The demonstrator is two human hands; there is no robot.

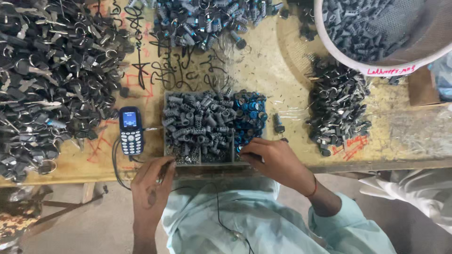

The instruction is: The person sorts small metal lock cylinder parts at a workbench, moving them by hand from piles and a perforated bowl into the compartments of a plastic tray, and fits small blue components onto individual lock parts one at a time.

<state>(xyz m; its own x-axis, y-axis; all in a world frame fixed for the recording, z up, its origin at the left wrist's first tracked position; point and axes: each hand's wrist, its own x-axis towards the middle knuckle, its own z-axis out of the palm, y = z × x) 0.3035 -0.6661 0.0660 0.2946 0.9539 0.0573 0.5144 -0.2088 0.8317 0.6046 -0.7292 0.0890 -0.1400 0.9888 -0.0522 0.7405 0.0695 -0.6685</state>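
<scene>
Head view, lower centre of the frame: the left hand [151, 188], fingers curled at the near edge of the tabletop [278, 70], pinches a small part (too small to identify). The right hand [275, 160] has its fingertips closed on something tiny at the tray's [165, 123] blue-cap compartment [249, 115]. Grey ridged cylinders [197, 122] fill the tray's left part. A blue keypad phone [130, 130] lies just left. Farther: key piles [52, 75] at upper left, a white basin [376, 70] at upper right.
</scene>
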